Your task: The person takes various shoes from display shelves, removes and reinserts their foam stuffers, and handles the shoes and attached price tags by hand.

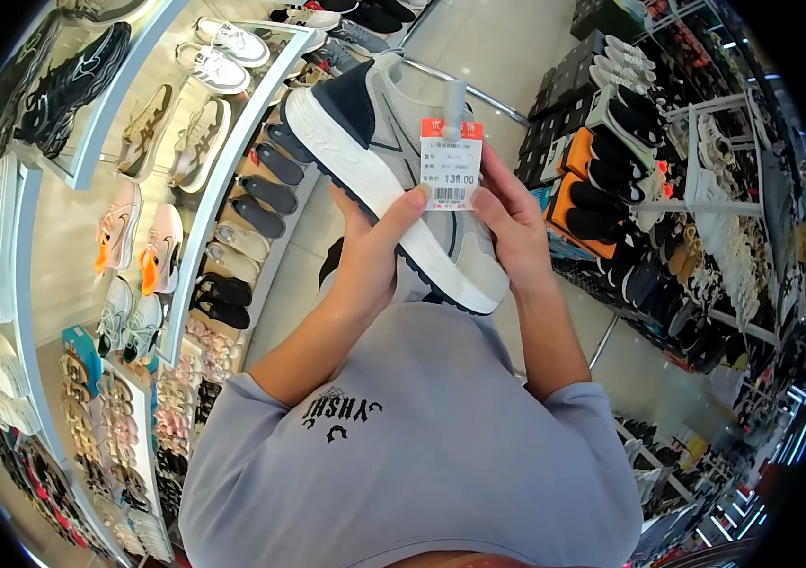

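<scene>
A light grey shoe [346,128] with a thick white sole and a dark navy heel is held up in front of my chest, its side facing me. My left hand [372,241] grips it by the sole, thumb at the lower left corner of a price tag. On the other side my right hand [516,222] holds the shoe's upper, its thumb at the tag's lower right corner. The red and white price tag [450,166] lies over the shoe and reads 138.00. A pale plastic clip sits at the tag's top.
Lit display shelves [199,222] with pairs of shoes curve along the left. Racks with black shoes, an orange shoebox [573,156] and stacked dark boxes [568,90] stand on the right. Tiled floor [280,312] shows between them.
</scene>
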Tool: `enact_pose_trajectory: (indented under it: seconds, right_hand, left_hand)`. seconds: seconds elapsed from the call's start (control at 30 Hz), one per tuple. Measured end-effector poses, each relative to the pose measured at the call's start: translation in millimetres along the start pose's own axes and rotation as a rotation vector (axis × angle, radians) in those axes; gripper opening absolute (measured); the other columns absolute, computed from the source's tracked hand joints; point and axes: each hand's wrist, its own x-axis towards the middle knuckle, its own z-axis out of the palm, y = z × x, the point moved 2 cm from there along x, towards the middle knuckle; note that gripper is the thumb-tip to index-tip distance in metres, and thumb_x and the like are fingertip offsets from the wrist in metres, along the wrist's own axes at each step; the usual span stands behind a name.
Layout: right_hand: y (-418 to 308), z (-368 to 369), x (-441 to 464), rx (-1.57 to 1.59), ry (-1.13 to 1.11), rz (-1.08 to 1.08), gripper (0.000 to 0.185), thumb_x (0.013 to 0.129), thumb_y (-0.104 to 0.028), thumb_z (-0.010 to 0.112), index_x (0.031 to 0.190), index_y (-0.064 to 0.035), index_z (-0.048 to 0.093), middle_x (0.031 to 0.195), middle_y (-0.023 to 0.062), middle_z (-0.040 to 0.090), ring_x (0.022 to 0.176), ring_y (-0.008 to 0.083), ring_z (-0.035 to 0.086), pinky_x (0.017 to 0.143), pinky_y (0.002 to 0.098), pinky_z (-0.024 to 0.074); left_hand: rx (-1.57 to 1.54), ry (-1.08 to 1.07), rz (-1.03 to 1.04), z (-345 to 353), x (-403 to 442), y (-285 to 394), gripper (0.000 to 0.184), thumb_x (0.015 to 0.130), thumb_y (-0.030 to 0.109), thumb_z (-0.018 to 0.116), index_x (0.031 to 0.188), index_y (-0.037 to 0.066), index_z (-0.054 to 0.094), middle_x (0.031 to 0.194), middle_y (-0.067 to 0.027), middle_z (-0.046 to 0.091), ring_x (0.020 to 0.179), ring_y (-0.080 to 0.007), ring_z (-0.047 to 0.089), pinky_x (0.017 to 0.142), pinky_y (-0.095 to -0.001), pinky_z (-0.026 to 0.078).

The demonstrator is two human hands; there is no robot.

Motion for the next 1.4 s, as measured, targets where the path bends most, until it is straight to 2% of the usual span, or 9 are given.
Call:
enact_pose_trajectory:
  seconds: [0.3, 0.57, 0.73, 0.93, 1.1, 1.27, 1.4]
  right_hand:
    - [-9.4, -42.7, 50.8, 0.030, -0.028, 0.046, 0.057, 0.093, -0.001, 0.055, 0.146, -0.0007, 0.034, 0.143, 0.0136, 0.045, 0.127, 0.0170, 0.045, 0.106, 0.0298, 0.0347]
    - [-39.4, -95.2, 94.8, 0.042, 0.109, -0.021, 0.057, 0.093, -0.004, 0.055, 0.146, 0.0002, 0.033, 0.149, 0.0112, 0.037, 0.133, 0.0180, 0.040, 0.110, 0.0314, 0.0304]
    - [-51.8, -121.9, 153.7, 0.067, 0.147, -0.038, 0.058, 0.093, -0.003, 0.056, 0.146, 0.0007, 0.033, 0.150, 0.0113, 0.036, 0.136, 0.0188, 0.037, 0.111, 0.0315, 0.0287]
    - [-82.4, -149.2, 256.7, 0.033, 0.182, -0.045, 0.059, 0.092, -0.003, 0.057, 0.146, 0.0008, 0.033, 0.148, 0.0126, 0.038, 0.133, 0.0188, 0.040, 0.110, 0.0314, 0.0301]
    - [-97.5, -177.7, 332.5, -0.007, 0.228, -0.082, 0.059, 0.092, -0.003, 0.057, 0.146, 0.0010, 0.033, 0.146, 0.0143, 0.040, 0.130, 0.0178, 0.042, 0.109, 0.0303, 0.0313]
    - [-105.3, -206.1, 382.6, -0.001, 0.287, -0.100, 0.055, 0.091, -0.003, 0.058, 0.142, 0.0027, 0.039, 0.152, 0.0138, 0.034, 0.138, 0.0215, 0.034, 0.112, 0.0325, 0.0265]
    - [-115.0, -231.6, 422.1, -0.028, 0.297, -0.061, 0.059, 0.088, -0.003, 0.062, 0.141, 0.0036, 0.039, 0.152, 0.0144, 0.032, 0.140, 0.0227, 0.031, 0.113, 0.0345, 0.0256]
  left_hand:
    - [0.021, 0.097, 0.059, 34.4, 49.0, -6.4, 0.093, 0.083, 0.014, 0.071, 0.143, 0.008, 0.001, 0.128, -0.0148, 0.037, 0.120, -0.0238, 0.044, 0.101, -0.0384, 0.041]
    - [0.026, 0.013, -0.081, 87.4, 128.3, -2.6, 0.091, 0.083, 0.011, 0.071, 0.144, 0.009, 0.004, 0.130, -0.0144, 0.035, 0.122, -0.0237, 0.042, 0.102, -0.0400, 0.040]
    - [0.015, -0.046, -0.110, 101.7, 198.5, 6.5, 0.090, 0.082, 0.011, 0.072, 0.144, 0.010, 0.007, 0.131, -0.0137, 0.035, 0.124, -0.0243, 0.041, 0.103, -0.0401, 0.039]
    - [0.071, -0.099, -0.057, 141.2, 304.3, 46.8, 0.088, 0.081, 0.010, 0.073, 0.143, 0.008, 0.010, 0.132, -0.0137, 0.035, 0.124, -0.0245, 0.041, 0.104, -0.0397, 0.038]
    - [0.083, -0.120, -0.101, 155.9, 391.8, 58.2, 0.084, 0.083, 0.012, 0.072, 0.142, 0.008, 0.012, 0.128, -0.0129, 0.039, 0.121, -0.0237, 0.044, 0.103, -0.0393, 0.039]
    - [0.030, -0.068, -0.184, 179.4, 445.9, 71.1, 0.076, 0.089, 0.017, 0.067, 0.142, 0.008, 0.013, 0.124, -0.0125, 0.044, 0.117, -0.0219, 0.048, 0.101, -0.0387, 0.041]
    - [0.050, -0.069, -0.201, 190.5, 493.5, 65.6, 0.078, 0.090, 0.015, 0.065, 0.145, 0.010, 0.009, 0.124, -0.0138, 0.046, 0.116, -0.0228, 0.051, 0.099, -0.0388, 0.044]
